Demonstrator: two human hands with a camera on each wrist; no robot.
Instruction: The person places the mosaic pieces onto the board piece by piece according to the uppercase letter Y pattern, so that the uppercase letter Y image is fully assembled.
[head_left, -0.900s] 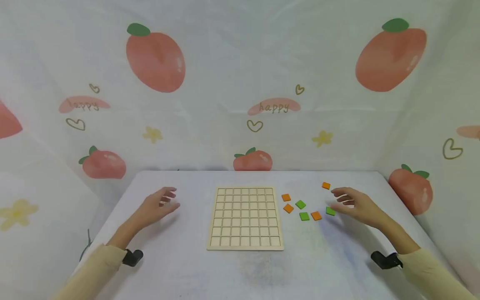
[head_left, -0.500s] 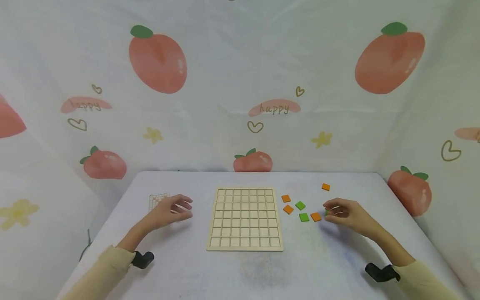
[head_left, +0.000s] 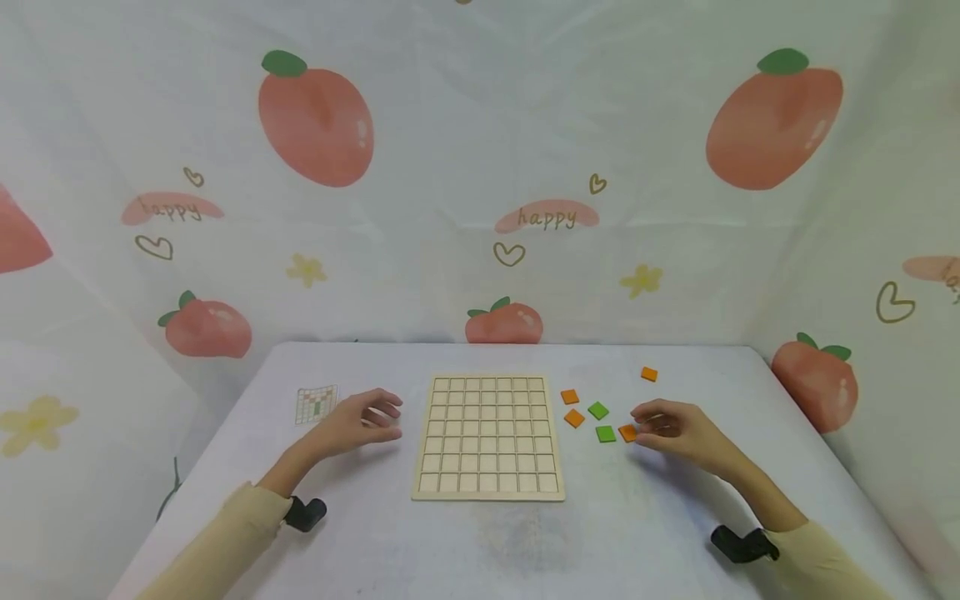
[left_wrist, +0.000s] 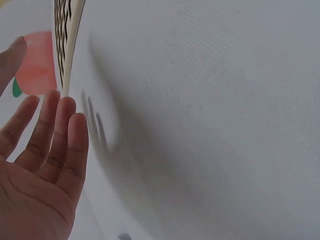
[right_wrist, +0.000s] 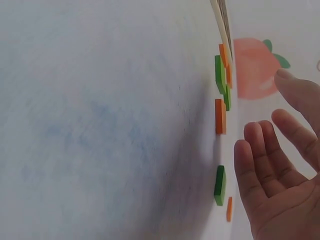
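Note:
A light wooden board with a square grid lies mid-table. Left of it hovers my left hand, its fingers loosely bent and holding nothing. My right hand hangs in the air on the right side, fingertips overlapping an orange tile in the head view. In the right wrist view its palm holds nothing, and a green tile stands out below it; the head view hides that tile behind the hand. More small square tiles lie between board and hand, among them a green tile and an orange tile.
A printed grid card with coloured squares lies at the back left, beyond the left hand. One orange tile sits apart at the back right. A curtain printed with fruit hangs behind the white table.
My left hand has moved right toward the board, uncovering the grid card. My right hand has moved left and slightly nearer, over the tiles, now covering one green tile in the head view.

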